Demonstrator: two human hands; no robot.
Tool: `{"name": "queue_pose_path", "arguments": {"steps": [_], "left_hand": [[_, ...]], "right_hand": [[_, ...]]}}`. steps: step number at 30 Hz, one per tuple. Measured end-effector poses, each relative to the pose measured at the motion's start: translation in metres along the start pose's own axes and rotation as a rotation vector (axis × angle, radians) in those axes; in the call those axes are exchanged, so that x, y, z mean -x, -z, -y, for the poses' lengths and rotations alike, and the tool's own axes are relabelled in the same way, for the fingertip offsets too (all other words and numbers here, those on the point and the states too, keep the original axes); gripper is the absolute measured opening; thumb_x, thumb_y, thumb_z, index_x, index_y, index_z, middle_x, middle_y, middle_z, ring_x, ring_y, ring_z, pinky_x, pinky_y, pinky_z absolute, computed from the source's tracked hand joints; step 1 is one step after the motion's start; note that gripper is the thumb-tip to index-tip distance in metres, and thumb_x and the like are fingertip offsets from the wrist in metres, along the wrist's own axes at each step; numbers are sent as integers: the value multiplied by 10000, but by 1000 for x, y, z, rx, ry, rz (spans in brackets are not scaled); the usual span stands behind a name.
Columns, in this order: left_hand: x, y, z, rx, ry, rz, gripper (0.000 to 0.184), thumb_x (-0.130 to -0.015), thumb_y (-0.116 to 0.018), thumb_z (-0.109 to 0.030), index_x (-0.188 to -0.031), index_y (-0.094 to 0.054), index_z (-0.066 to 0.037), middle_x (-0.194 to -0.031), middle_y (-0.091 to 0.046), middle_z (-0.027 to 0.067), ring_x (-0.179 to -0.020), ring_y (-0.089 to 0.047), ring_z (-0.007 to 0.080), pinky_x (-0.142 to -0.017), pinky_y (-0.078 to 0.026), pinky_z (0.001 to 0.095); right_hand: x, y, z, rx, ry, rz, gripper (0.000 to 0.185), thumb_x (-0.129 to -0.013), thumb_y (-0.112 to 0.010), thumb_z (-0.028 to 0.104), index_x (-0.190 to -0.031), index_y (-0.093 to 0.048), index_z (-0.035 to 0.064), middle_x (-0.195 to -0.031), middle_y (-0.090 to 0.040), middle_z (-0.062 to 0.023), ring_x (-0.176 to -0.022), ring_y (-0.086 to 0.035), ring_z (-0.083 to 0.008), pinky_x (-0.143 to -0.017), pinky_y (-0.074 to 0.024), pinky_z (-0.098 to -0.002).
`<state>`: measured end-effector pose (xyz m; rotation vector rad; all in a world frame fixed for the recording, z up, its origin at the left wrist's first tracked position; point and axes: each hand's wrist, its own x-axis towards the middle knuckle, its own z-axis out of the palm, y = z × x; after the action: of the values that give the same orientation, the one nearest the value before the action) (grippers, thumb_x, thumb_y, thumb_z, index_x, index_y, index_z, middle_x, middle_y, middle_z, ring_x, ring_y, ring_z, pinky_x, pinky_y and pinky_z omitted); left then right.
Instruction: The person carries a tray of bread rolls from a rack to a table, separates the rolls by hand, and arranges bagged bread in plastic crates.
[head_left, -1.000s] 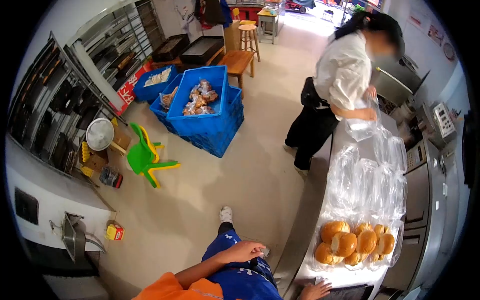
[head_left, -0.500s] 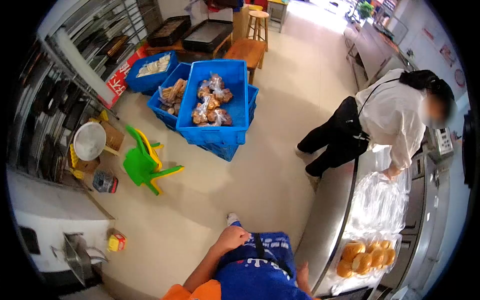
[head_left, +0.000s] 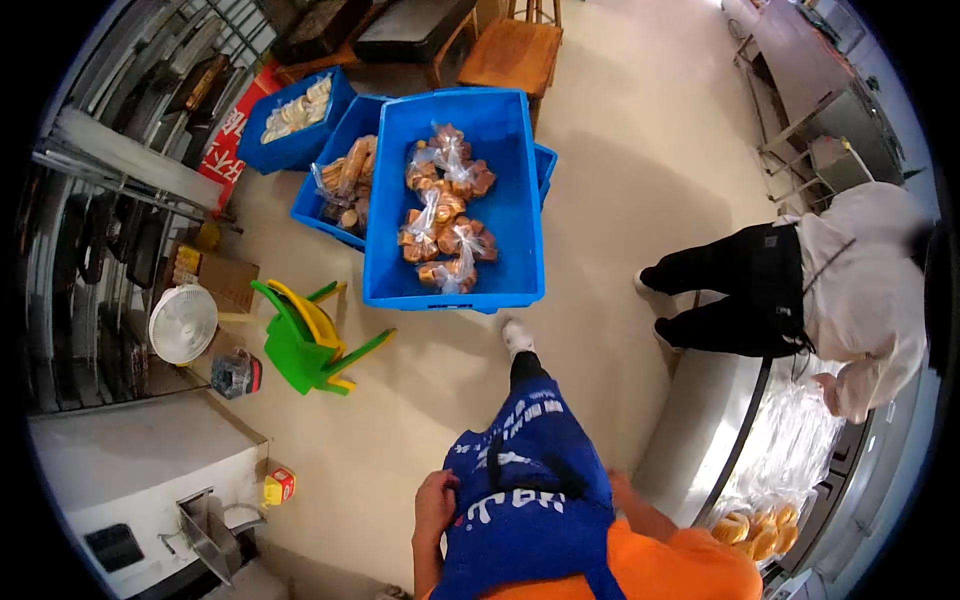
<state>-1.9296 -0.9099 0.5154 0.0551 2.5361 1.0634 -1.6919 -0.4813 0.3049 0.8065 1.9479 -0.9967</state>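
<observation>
My left hand (head_left: 437, 499) hangs at the left side of my blue apron (head_left: 525, 455), its fingers loosely curled and nothing seen in them. On the apron's other side, my right hand (head_left: 620, 488) is mostly hidden by the cloth, and its fingers do not show clearly. Ahead of my foot, the top blue crate (head_left: 515, 255) of a stack holds several clear bags of brown baked goods (head_left: 440, 215). Behind it to the left, another blue crate (head_left: 335, 232) contains bagged bread (head_left: 352, 170). A farther blue crate (head_left: 262, 150) contains pale pieces (head_left: 300, 112).
A green and yellow child's chair (head_left: 300, 350) and a white fan (head_left: 183, 323) stand left of the crates. At right, a person (head_left: 850, 290) leans over a metal counter (head_left: 700, 425) with clear plastic bags and bread rolls (head_left: 762, 530). A wooden stool (head_left: 512, 55) stands behind the crates.
I have stepped forward, so the blue crates look nearer. My left hand has swung from in front of the apron to its left side. The person at the counter now appears farther right.
</observation>
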Motion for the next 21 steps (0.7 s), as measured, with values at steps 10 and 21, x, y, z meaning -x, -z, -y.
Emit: {"name": "queue_pose_path", "arguments": {"steps": [10,21], "left_hand": [[-119,50,-107,200,175,-144,125,-817,-617,26,-843,-732,-18,-1058,-766,164,-983,-739,291,-893,-564,370],[-124,62,-81,201,541,-389,230,-986,-693,-198,-984,-757,23,-938,-763,167,-870,-735,274,-824,-566,376]], "right_hand": [[-103,224,368,-120,347,-780,245,-978,-649,210,-927,-683,-27,-757,-670,-163,-683,-668,-232,-652,-523,-374],[-302,102,585,-118,311,-322,330,-898,-794,290,-1030,-724,-4,-812,-688,-79,-674,-632,-166,-591,-506,-355]]}}
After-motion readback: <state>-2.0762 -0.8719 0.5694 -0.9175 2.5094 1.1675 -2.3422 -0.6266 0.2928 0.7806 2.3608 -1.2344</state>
